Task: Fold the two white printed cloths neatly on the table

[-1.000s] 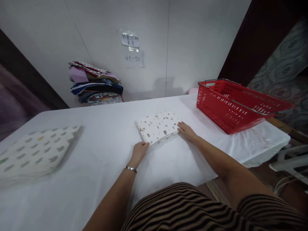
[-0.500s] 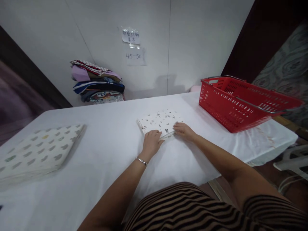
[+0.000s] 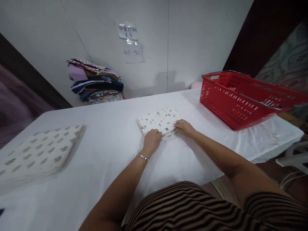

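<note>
Change at the near edge: both hands had come inward from the near corners of the small, folded white cloth with scattered dark prints (image 3: 160, 120), where they were a second earlier, and stood much closer together along its near edge. Handling thus seemed centred on the middle of that edge rather than on its ends.
Left hand: the bare left hand (image 3: 153, 140) lay over the near edge, knuckles up, fingers bent and bunched; its thumb was too hidden to tell whether it pinched the layers.
Right hand: the bare right hand (image 3: 184, 128) reached in from the right, fingertips drawn together, and appeared to pinch the edge near its right end.
Arms: both forearms angled inward from the body; a silver metal bracelet (image 3: 143, 157) circled the left wrist.
Printed cloth's place: flat on the white cloth-covered table (image 3: 108, 150), between the large, folded white cloth with grey shapes (image 3: 43, 149) on the left and the red perforated plastic basket (image 3: 223, 104) on the right, well apart from the former.
</note>
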The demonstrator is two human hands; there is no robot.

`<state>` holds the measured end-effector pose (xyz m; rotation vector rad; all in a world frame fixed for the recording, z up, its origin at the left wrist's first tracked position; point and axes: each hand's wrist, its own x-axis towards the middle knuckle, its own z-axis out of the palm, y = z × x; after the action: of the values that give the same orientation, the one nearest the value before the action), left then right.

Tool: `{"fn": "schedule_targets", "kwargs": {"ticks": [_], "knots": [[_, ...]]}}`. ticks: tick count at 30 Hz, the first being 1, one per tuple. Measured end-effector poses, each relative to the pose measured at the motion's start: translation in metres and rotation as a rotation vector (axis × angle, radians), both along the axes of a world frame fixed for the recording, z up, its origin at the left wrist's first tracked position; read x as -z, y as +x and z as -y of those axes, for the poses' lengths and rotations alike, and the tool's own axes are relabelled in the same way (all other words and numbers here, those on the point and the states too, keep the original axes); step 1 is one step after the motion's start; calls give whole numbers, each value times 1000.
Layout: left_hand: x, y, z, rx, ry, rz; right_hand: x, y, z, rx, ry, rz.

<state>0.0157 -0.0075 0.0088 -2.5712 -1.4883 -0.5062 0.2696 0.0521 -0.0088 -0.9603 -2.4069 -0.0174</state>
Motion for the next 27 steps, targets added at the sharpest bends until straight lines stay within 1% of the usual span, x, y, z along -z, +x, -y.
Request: {"fn": "schedule_targets", "kwargs": {"ticks": [3,6,12,17,19,22,25,27], "knots": [[2,0,1,20,63,-72,6,-4,6,54,88,9],[7,0,4,63,84,-107,11,-6,11,59,112,40],[13,-2,9,81,66,-95,10,-6,14,73,56,69],[21,-7,14,59,65,-45,9,-6,18,70,9,66],[23,-7,14,72,32,-34,5,-7,20,70,0,74],[23,-7,14,89,-18,-24,-9,-15,23,60,-48,113],[21,-5,15,85,-28,-12,-21,-33,26,37,-68,68],[21,-3,15,86,-25,-12,-20,-48,28,34,-81,49]]}}
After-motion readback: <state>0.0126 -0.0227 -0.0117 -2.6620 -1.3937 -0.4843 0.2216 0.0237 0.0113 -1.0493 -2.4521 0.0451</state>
